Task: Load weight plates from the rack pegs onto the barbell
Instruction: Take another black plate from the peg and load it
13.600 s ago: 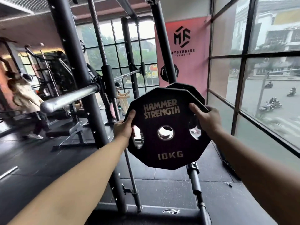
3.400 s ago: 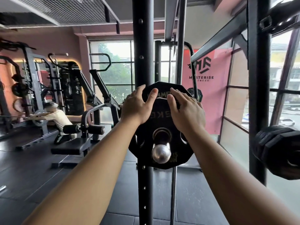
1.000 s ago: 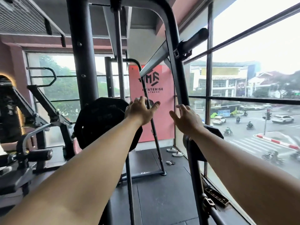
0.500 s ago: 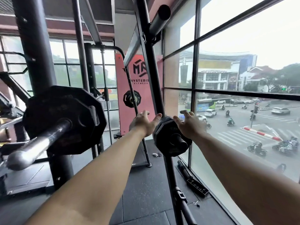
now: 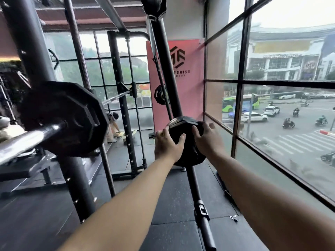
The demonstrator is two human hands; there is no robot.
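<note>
A stack of black weight plates [image 5: 188, 142] is seen at the centre of the frame, hung on the slanted rack post [image 5: 167, 73] that runs from the top centre down toward the bottom. The left hand [image 5: 167, 144] is laid on the near face of the stack at its left edge, fingers curled over the rim. The right hand [image 5: 206, 139] is set against the right edge, fingers spread and wrapped around the rim, so the stack is gripped between both hands. At the left of the frame, a loaded plate [image 5: 63, 118] is seated on the chrome barbell [image 5: 27, 140], whose sleeve end juts toward the lower left. A window [image 5: 239, 105] fills the right side.
</note>
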